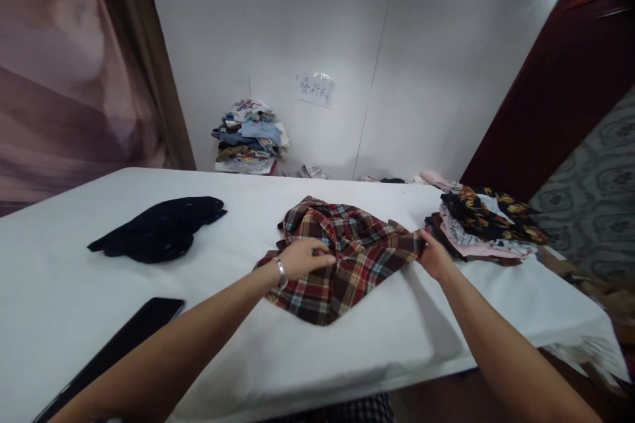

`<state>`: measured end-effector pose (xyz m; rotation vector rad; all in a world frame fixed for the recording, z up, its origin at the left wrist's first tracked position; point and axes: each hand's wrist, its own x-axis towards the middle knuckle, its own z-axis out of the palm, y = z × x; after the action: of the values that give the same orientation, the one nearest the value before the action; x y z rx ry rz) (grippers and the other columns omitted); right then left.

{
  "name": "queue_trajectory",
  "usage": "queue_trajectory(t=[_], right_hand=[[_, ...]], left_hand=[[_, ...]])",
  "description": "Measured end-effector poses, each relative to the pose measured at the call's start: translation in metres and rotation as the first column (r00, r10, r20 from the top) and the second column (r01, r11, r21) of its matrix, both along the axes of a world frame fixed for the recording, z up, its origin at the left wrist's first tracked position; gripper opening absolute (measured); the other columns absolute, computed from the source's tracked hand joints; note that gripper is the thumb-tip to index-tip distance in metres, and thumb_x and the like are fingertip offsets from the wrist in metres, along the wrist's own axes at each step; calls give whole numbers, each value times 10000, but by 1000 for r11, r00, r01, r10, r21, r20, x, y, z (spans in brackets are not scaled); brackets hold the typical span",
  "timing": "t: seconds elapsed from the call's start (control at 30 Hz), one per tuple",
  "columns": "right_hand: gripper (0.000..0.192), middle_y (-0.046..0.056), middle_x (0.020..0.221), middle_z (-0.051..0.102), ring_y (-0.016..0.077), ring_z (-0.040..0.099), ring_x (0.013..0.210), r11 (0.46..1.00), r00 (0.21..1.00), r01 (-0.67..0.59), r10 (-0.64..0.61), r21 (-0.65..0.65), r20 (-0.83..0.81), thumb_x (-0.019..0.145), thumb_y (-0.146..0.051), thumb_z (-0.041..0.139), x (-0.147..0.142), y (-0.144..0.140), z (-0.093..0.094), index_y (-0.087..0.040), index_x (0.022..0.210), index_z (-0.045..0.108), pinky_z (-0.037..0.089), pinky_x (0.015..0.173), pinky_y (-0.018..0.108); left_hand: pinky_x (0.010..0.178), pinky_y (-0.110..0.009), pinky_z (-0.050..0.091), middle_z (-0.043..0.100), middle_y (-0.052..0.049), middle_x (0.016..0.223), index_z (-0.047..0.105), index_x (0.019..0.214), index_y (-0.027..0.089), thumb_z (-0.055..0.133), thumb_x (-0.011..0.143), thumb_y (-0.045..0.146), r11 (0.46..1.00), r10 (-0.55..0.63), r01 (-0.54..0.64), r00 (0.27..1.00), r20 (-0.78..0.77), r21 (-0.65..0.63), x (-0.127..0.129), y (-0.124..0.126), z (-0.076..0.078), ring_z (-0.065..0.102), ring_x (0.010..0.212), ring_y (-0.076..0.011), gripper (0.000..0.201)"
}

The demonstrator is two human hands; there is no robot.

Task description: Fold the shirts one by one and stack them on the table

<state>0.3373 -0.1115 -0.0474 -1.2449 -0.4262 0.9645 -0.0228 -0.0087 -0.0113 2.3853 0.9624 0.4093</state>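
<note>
A crumpled red, brown and blue plaid shirt [347,258] lies in the middle of the white table [238,357]. My left hand [307,256], with a silver bracelet at the wrist, pinches the shirt's fabric near its left middle. My right hand [432,255] grips the shirt's right end and pulls it out sideways, close to a pile of clothes.
A dark navy garment [159,228] lies flat at the left of the table. A black phone [119,347] rests near the front left edge. A pile of patterned clothes [486,225] sits at the right. Another heap of folded clothes [251,139] stands against the far white wall.
</note>
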Motion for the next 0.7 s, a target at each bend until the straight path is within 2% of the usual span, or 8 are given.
queue_trajectory(t=[0.1,0.2,0.27,0.37,0.43,0.5,0.63,0.7], right_hand=[[176,64,801,729,198,679,670,993,999,-30,32,-115,14,748,-340,678,-9,-11,-8,-191,840,666,546,576,304],[150,61,780,727,196,672,632,993,998,-26,31,-116,48,727,-274,703,-15,-16,-12,-186,842,664,548,551,309],[107,43,731,712,189,654,589,996,997,1,6,-87,82,749,-267,677,-16,-14,-10,-200,829,655,532,504,298],[31,22,662,677,169,619,534,991,989,59,-42,-122,143,775,-228,639,-8,2,5,-204,795,637,496,445,264],[13,1,640,654,150,597,515,985,983,102,-78,-141,166,789,-195,615,3,24,27,-205,783,620,483,435,246],[36,-27,672,643,129,593,538,988,977,137,-124,-65,175,812,-196,594,18,52,58,-220,832,611,492,457,236],[189,-45,897,651,120,643,735,902,949,139,-239,409,204,865,-265,566,43,111,130,-294,1052,579,542,585,273],[159,-31,908,649,118,642,754,893,953,107,-217,437,211,896,-254,519,46,132,154,-281,1044,572,547,603,284]], left_hand=[[859,-376,500,587,-85,1266,599,1205,241,510,817,540,950,244,-236,970,-14,205,-4,34,2,604,1055,-269,498],[882,-395,486,358,-88,1498,363,1425,303,618,767,397,918,280,-220,949,-145,329,1,62,-11,551,1164,-296,712],[863,-383,489,448,-95,1440,332,1438,316,634,754,367,940,278,-214,933,-229,267,7,78,-25,592,1108,-287,750],[810,-350,498,672,-69,1150,550,1265,307,614,766,388,950,308,-276,908,-283,146,13,101,-27,646,986,-266,509],[778,-337,501,705,-56,1057,660,1082,289,589,780,395,929,365,-336,897,-247,153,13,120,-5,651,953,-260,328],[759,-338,501,709,-58,1027,692,988,261,554,806,421,881,458,-424,875,-155,209,8,141,37,647,938,-259,278],[828,-376,476,694,-66,1016,689,1020,205,487,871,452,705,548,-547,824,143,452,-10,172,140,620,969,-262,351],[869,-421,450,674,-84,1036,671,1051,155,447,906,463,685,520,-503,844,131,527,-20,179,175,597,1002,-272,408]])
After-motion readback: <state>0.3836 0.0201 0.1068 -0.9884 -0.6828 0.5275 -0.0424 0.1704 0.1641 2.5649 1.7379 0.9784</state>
